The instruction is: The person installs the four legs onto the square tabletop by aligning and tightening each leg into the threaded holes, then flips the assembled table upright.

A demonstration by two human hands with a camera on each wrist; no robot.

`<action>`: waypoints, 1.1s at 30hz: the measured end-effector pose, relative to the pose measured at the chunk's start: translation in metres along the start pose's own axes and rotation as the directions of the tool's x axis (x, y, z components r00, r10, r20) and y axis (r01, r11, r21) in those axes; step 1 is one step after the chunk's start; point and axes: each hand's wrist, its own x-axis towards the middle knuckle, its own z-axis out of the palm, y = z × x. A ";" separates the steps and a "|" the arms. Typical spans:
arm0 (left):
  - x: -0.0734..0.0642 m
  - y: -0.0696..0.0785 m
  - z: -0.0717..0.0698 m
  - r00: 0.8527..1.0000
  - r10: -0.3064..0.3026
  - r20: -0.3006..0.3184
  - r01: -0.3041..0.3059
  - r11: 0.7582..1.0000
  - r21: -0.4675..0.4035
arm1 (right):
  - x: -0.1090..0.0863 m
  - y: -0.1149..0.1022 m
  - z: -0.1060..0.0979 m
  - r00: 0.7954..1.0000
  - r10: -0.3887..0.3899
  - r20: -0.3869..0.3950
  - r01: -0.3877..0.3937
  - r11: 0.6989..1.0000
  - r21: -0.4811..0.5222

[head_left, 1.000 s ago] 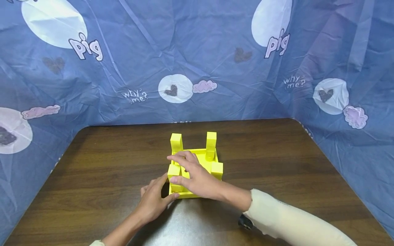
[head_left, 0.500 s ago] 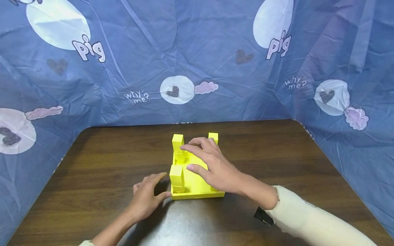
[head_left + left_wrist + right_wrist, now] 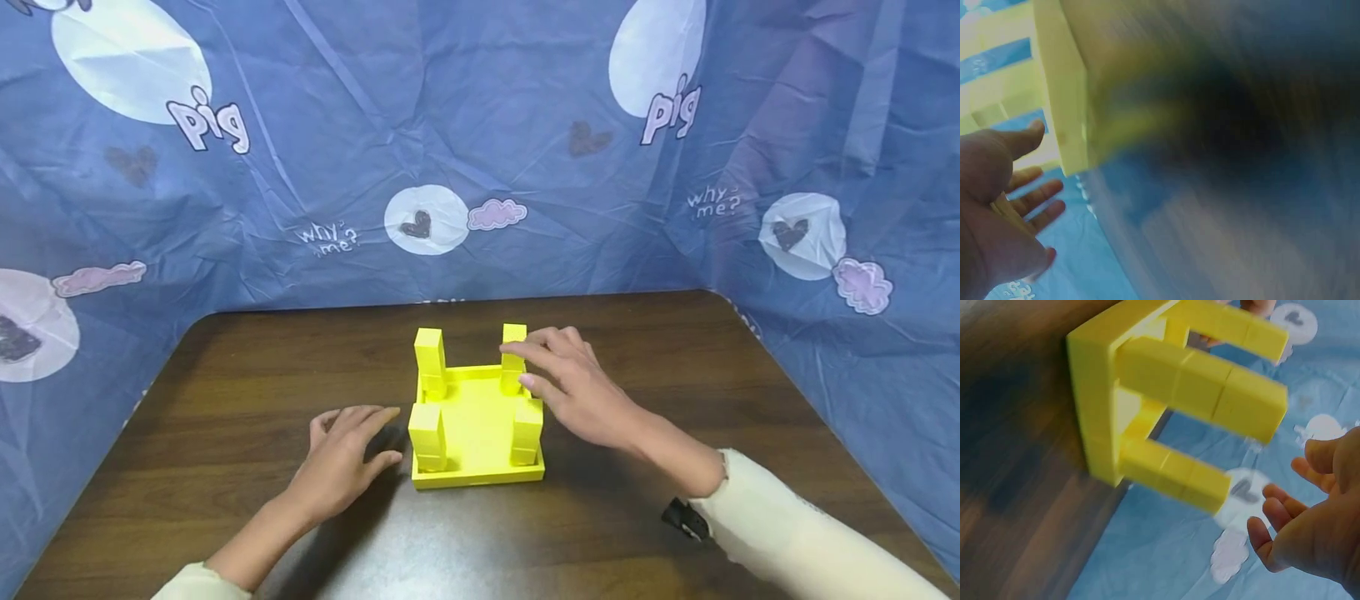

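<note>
A yellow square tray [image 3: 477, 479] with a raised rim sits on the table, with a stacked-block post upright at each corner. The front left post [image 3: 427, 440] and front right post [image 3: 527, 433] stand nearer me; the back left post [image 3: 431, 358] is farther off. My left hand [image 3: 337, 462] hovers just left of the tray, fingers loosely bent and holding nothing. Beside the back right post [image 3: 513, 333], my right hand [image 3: 581, 390] overlaps it in the head view. The right wrist view shows that hand [image 3: 1316, 519] apart from the posts, its fingers relaxed.
The brown wooden table [image 3: 247, 400] reaches back to a blue printed cloth [image 3: 480, 108] that hangs behind and at both sides. A small black object [image 3: 684, 518] shows beneath my right forearm.
My right hand has moved right from the front left post, across the tray, to the back right post. My left hand has drawn back leftward off the tray's edge.
</note>
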 end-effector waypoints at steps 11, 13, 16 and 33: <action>0.014 -0.023 0.001 0.962 0.269 0.041 -0.272 0.940 0.209 | -0.008 0.046 0.014 0.976 0.087 0.198 -0.056 0.986 -0.157; 0.018 -0.023 0.003 0.958 0.279 0.070 -0.287 0.931 0.225 | -0.011 0.053 0.021 0.969 0.060 0.241 -0.004 0.973 -0.230; 0.024 -0.019 0.006 0.950 0.284 0.126 -0.307 0.922 0.235 | -0.015 0.060 0.032 0.961 0.021 0.275 0.063 0.954 -0.292; 0.038 -0.009 0.020 0.937 0.292 0.192 -0.331 0.917 0.221 | -0.016 0.067 0.063 0.970 0.017 0.244 0.058 0.953 -0.297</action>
